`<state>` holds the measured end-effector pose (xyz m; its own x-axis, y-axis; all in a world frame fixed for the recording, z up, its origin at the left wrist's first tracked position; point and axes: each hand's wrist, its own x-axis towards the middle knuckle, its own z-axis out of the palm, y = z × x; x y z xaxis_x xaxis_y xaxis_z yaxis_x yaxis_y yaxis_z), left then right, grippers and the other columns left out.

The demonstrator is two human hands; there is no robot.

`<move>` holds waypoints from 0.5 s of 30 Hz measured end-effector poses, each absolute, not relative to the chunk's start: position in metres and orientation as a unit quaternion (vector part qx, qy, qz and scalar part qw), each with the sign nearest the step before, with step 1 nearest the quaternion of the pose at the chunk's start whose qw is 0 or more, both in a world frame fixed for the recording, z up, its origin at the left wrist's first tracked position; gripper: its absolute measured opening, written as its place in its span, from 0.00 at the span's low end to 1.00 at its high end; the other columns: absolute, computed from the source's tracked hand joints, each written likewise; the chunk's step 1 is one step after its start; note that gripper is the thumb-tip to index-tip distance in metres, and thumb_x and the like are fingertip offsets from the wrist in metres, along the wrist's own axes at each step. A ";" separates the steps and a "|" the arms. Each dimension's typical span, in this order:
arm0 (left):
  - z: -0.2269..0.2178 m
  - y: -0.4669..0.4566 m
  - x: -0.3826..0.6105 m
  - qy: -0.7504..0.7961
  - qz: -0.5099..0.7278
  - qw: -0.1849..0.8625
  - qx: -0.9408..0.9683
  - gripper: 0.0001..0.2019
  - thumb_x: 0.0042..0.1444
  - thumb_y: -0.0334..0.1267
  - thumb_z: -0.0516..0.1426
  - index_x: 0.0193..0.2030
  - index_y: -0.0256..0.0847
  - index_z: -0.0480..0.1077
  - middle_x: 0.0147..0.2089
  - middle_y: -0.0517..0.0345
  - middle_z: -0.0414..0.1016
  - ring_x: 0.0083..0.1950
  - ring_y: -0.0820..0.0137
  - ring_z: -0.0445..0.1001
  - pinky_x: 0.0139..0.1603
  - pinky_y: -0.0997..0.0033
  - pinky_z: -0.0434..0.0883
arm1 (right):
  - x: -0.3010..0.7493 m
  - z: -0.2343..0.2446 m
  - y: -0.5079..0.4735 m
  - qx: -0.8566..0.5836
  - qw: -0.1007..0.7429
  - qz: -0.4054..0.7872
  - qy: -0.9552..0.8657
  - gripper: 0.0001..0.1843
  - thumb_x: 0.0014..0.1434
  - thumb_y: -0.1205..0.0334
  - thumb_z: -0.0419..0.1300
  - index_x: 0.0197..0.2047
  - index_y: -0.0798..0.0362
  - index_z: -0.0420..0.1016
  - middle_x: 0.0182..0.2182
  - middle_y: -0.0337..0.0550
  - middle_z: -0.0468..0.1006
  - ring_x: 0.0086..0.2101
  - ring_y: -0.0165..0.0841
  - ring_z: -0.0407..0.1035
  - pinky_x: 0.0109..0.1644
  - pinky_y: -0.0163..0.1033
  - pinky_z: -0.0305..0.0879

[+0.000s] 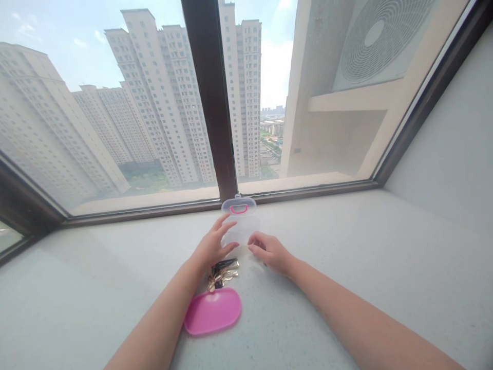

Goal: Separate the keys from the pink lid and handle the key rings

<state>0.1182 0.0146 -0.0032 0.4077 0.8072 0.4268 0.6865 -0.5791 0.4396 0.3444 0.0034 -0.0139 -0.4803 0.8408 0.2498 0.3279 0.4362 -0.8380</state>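
A small clear plastic box [241, 222] with a pink handle lies on the pale window sill [346, 257], close to the window frame. My left hand [213, 245] rests on its left side, fingers spread over it. My right hand [268, 251] sits at its near right corner, fingers curled; I cannot tell whether it grips anything. Just under my left wrist lies a bunch of keys [223, 273], and nearer to me a flat pink oval lid or pouch [213, 311].
A dark window post [210, 97] rises behind the box, with glass either side showing tall buildings. An outdoor air-conditioner unit [379, 41] stands beyond the right pane. A white wall [454, 139] borders the sill on the right.
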 end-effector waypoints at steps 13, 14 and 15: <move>-0.007 0.016 0.114 0.432 0.323 0.095 0.837 0.12 0.56 0.33 0.56 0.47 0.45 0.73 0.65 0.49 0.58 0.56 0.61 0.70 0.58 0.55 0.68 | 0.344 -0.014 0.001 -0.372 0.358 0.366 -0.774 0.08 0.59 0.61 0.53 0.33 0.55 0.69 0.20 0.34 0.68 0.22 0.26 0.61 0.28 0.32 0.55; -0.008 0.016 0.114 0.433 0.321 0.095 0.837 0.12 0.56 0.33 0.56 0.47 0.45 0.73 0.65 0.49 0.58 0.55 0.61 0.71 0.58 0.55 0.68 | 0.344 -0.014 0.001 -0.370 0.377 0.361 -0.768 0.07 0.59 0.61 0.53 0.35 0.55 0.69 0.19 0.33 0.67 0.22 0.26 0.60 0.28 0.32 0.55; -0.008 0.016 0.114 0.433 0.321 0.094 0.837 0.12 0.55 0.33 0.56 0.47 0.45 0.73 0.65 0.49 0.58 0.55 0.61 0.71 0.58 0.55 0.68 | 0.345 -0.015 0.000 -0.372 0.396 0.353 -0.761 0.07 0.59 0.62 0.53 0.38 0.55 0.69 0.19 0.32 0.65 0.21 0.26 0.59 0.28 0.32 0.55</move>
